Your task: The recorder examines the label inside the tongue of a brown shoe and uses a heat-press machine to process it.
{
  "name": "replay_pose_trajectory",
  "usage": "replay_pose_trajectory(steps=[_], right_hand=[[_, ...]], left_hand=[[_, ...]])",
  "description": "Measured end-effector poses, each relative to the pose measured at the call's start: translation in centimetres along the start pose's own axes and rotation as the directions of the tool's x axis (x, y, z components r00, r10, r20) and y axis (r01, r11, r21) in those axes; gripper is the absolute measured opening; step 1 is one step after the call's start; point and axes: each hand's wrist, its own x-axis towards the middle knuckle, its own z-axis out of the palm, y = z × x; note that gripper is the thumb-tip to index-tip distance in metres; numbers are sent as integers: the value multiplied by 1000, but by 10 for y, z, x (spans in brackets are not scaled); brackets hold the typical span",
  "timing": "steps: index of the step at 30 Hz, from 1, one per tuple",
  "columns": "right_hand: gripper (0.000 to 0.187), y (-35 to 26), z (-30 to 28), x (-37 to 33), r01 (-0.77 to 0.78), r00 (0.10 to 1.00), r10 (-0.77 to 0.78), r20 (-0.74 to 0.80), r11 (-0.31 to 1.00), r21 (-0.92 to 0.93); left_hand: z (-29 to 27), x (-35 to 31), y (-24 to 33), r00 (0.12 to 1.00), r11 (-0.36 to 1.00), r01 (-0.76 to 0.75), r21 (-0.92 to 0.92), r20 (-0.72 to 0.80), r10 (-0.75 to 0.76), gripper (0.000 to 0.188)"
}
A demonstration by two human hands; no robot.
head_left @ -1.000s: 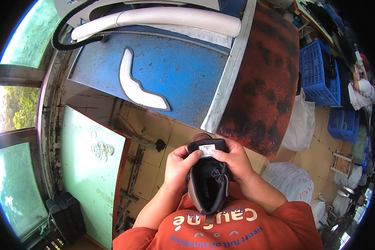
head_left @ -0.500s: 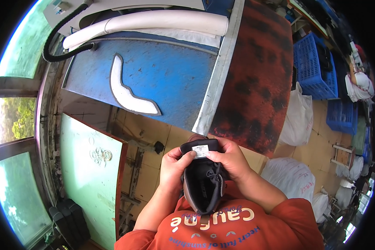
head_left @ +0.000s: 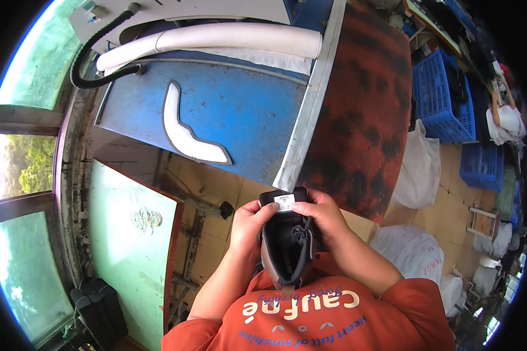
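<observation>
Close to my chest, both hands hold a dark shoe (head_left: 286,248) with a brown outside and a black lining, its opening facing up. The shoe's black tongue (head_left: 269,199) points away from me and carries a white label (head_left: 284,203). My left hand (head_left: 250,222) grips the tongue's left side, the thumb pressed beside the label. On the other side my right hand (head_left: 322,215) does the same, its thumb at the label's right edge. Dark laces (head_left: 302,231) bunch along the shoe's right side. Fingers under the tongue are hidden.
Ahead, a blue table (head_left: 234,111) bears a white curved piece with a dark edge (head_left: 184,131) and a white roll (head_left: 234,38). A red-black surface (head_left: 357,117) adjoins it. Left stands a pale green board (head_left: 132,251); right, blue crates (head_left: 445,96), white bags (head_left: 416,169) and another person (head_left: 505,120).
The shoe and both hands have shifted slightly away from my body, and the tongue's edge now sits a little higher. Both thumbs stay at the label. The surroundings have shifted slightly rightward in view.
</observation>
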Motion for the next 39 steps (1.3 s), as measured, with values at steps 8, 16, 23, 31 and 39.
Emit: replay_pose_trajectory(steps=[8, 16, 23, 31, 39], right_hand=[[31, -1, -13, 15, -32, 999, 32, -29, 999, 2], [22, -11, -11, 27, -50, 998, 52, -45, 998, 33], [19, -15, -10, 30, -41, 998, 42, -38, 999, 33], [17, -17, -6, 30, -45, 997, 46, -68, 999, 16], [16, -21, -1, 27, -64, 995, 67, -69, 997, 46]], left_hand=[[-2, 22, -5, 998, 998, 55, 14, -8, -55, 15], [0, 34, 0, 1000, 1000, 8, 7, -5, -8, 13], [0, 32, 5, 999, 1000, -17, 11, -44, 18, 17], [7, 26, 10, 994, 998, -41, -36, -106, 37, 6], [1, 29, 10, 999, 999, 12, 33, -36, -10, 5]])
